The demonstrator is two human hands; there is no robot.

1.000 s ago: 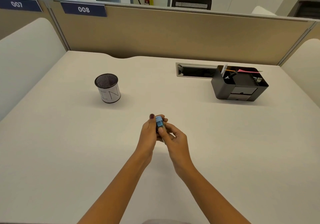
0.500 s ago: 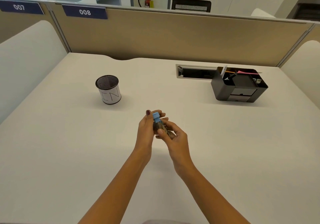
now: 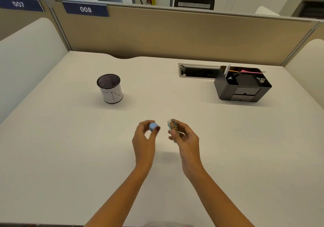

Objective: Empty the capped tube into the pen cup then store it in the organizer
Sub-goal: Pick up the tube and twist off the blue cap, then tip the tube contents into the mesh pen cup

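My right hand (image 3: 185, 139) grips a small clear tube (image 3: 172, 127), upright and uncapped, with thin brownish contents inside. My left hand (image 3: 144, 139) pinches the blue cap (image 3: 152, 127) between thumb and fingertips, a short gap left of the tube. Both hands hover over the middle of the white desk (image 3: 70, 148). The mesh pen cup (image 3: 110, 88), wrapped in a white label, stands at the back left. The black organizer (image 3: 242, 84) sits at the back right with pens and a pink slip in its top compartments.
A cable slot (image 3: 198, 70) is cut into the desk just left of the organizer. A beige partition (image 3: 175, 35) closes the far edge, and white side panels (image 3: 26, 51) flank the desk on both sides.
The two hands were together on the capped tube. Now the cap is off: my left hand has moved left with it and my right hand has moved right with the tube.
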